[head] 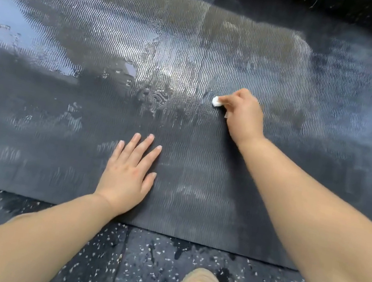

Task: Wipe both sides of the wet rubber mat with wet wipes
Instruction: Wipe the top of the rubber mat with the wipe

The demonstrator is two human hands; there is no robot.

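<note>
You're mid-wipe on the upper face of the rubber mat point(196, 191): your right hand point(242, 115) pinches the balled wet wipe point(216, 101) at frame centre, your left hand point(130, 173) presses flat and open below it, so next sweep toward the pooled water point(5, 14) upper left.

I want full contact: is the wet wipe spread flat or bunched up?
Bunched up: only a small white wad of the wet wipe pokes out from the right hand pinching it on the mat.

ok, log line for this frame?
left hand flat on mat | right hand pinching wipe against mat | top side wet
</note>
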